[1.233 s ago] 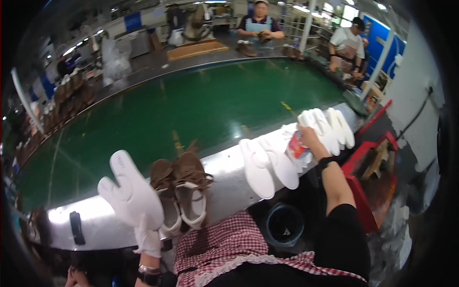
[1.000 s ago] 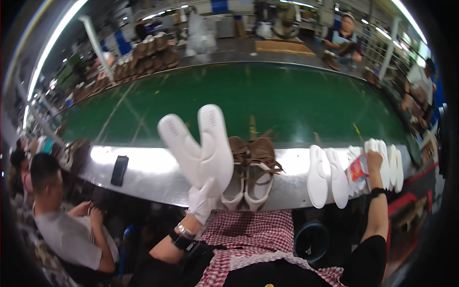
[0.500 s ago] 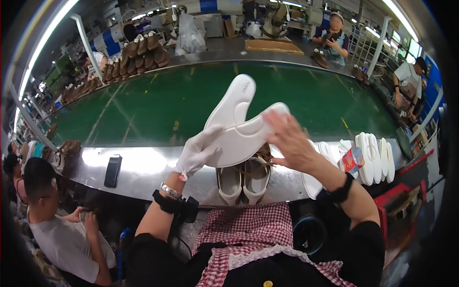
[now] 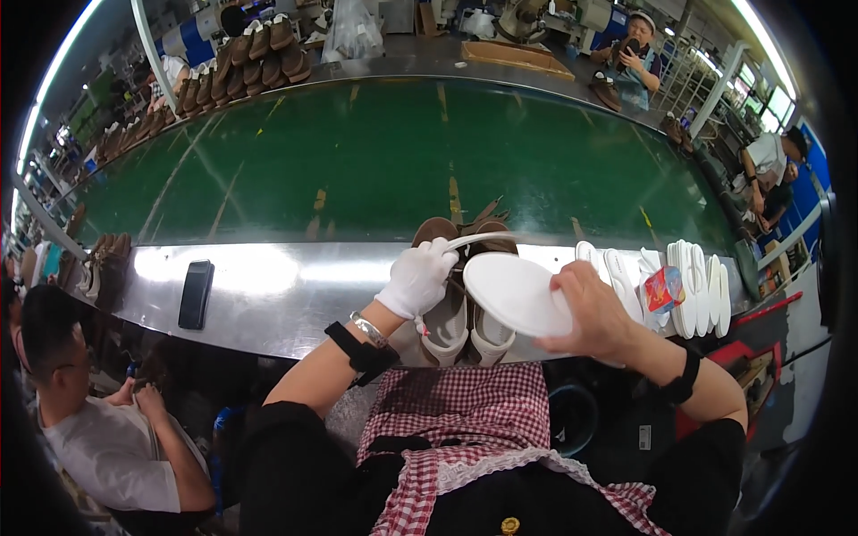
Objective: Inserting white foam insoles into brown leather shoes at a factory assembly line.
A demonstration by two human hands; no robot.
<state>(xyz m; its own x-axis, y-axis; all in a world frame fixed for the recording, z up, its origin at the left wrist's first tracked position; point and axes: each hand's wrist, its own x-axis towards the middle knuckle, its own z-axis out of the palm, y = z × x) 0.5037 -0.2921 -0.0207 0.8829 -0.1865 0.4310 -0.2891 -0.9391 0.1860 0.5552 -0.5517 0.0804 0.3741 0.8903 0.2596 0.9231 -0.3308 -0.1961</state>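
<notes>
Two hands are holding two white insoles, one each: one left hand is gripping one insole, and one right hand is gripping one other insole. Two brown shoes are standing side by side under them. Two loose insoles are lying to the right, and more are making a row too tight for counting. One black phone and one red packet are resting there too. One shoe pile is hiding its full number.
</notes>
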